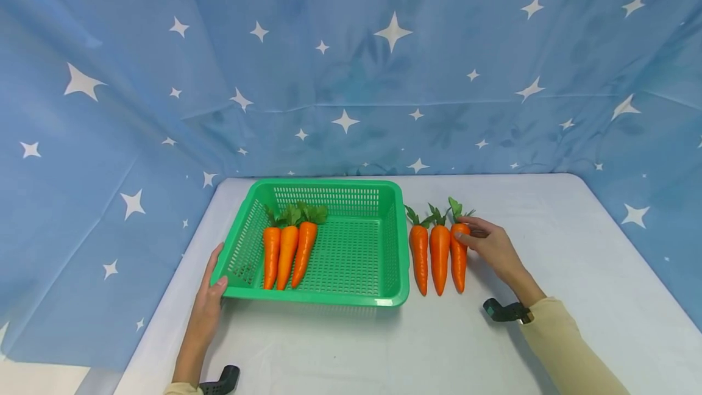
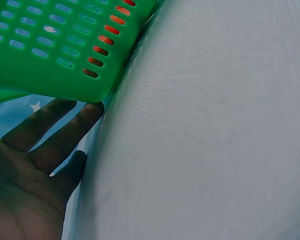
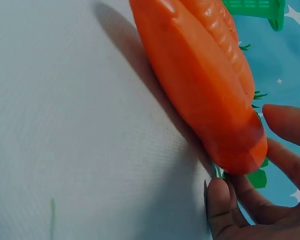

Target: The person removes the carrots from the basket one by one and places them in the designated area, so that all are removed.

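Observation:
My left hand [image 1: 207, 297] is at the front left corner of the green plastic basket [image 1: 329, 299], thumb by the front rim and fingers along the outer left side. The left wrist view shows extended fingers [image 2: 65, 132] touching the basket wall [image 2: 55, 87] from below. My right hand [image 1: 493, 245] has thumb and fingers around the leafy end of the rightmost carrot [image 1: 459, 261], which lies beside two more carrots on the table. The right wrist view shows the carrot [image 3: 200, 95] close up, its thick end between the fingers; some fingertips are hidden behind it.
In the basket's left half lie three orange carrots [image 1: 287, 255], green tops toward the back. Two carrots [image 1: 419, 261] lie between the basket's right wall and the gripped one. The white table [image 1: 329, 352] meets a blue starry cloth [image 1: 351, 78] at the back.

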Motion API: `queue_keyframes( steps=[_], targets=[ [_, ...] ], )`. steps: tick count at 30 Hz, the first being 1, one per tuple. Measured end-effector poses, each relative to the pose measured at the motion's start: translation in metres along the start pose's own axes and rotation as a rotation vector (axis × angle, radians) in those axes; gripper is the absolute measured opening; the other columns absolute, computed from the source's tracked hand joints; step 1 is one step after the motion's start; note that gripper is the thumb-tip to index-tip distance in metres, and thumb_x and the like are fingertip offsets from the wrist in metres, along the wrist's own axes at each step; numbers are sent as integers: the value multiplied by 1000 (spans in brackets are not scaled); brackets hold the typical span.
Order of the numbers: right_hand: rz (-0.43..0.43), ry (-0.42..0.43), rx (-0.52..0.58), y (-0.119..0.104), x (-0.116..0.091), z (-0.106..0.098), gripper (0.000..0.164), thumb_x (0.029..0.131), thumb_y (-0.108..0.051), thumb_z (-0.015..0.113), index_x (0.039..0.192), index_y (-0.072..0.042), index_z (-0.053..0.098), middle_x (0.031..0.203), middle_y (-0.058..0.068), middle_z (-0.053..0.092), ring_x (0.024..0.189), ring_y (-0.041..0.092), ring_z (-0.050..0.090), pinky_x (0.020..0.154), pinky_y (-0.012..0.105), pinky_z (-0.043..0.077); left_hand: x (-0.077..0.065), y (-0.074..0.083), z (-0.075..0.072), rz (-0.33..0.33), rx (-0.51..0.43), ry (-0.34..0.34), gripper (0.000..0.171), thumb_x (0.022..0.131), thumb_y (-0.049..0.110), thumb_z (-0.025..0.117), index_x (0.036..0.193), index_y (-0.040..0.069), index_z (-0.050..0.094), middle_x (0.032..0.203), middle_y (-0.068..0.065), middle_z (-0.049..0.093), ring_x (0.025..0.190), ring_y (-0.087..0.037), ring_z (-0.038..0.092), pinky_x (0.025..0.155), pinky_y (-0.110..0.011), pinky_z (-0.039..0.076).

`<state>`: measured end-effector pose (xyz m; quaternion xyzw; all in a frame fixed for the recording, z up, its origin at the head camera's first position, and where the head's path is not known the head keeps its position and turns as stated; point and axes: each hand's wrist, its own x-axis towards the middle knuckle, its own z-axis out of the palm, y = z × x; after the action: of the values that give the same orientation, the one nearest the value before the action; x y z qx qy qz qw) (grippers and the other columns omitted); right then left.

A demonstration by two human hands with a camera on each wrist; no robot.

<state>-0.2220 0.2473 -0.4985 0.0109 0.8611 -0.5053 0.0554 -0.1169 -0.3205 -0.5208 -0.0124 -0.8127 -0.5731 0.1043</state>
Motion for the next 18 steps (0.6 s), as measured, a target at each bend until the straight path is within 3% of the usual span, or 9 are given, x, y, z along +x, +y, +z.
queue_keyframes(
  steps=[4, 8, 15, 18],
  targets=[
    [2, 7, -3, 1, 0, -2, 59, 109, -30, 64, 158, -2, 50, 152, 31, 52, 138, 49, 47, 109, 69, 41, -1, 2, 0, -2, 3, -6, 63, 113, 27, 37, 174, 28, 21, 179, -9, 10, 162, -32, 6, 120, -68, 6],
    [4, 30, -46, 1, 2, -6, 66, 109, -38, 60, 165, -8, 42, 165, 31, 35, 148, 54, 34, 109, 76, 35, -1, 3, 0, -7, 2, -9, 63, 113, 27, 37, 174, 24, 20, 179, -6, 10, 162, -31, 7, 121, -64, 7],
    [25, 45, -1, -6, 7, -12, 94, 107, -48, 58, 174, -23, -2, 176, 20, -14, 159, 51, -7, 114, 81, 13, -1, 2, 0, 7, 2, -5, 63, 113, 26, 37, 174, 20, 20, 179, -9, 10, 162, -32, 6, 121, -66, 6],
    [29, 57, 35, -12, 8, -14, 100, 106, -48, 58, 172, -25, -14, 175, 16, -22, 159, 49, -13, 114, 81, 8, -1, 2, 0, 12, -1, -5, 63, 113, 26, 37, 174, 23, 21, 179, -10, 11, 162, -34, 6, 120, -70, 5]
  ],
)
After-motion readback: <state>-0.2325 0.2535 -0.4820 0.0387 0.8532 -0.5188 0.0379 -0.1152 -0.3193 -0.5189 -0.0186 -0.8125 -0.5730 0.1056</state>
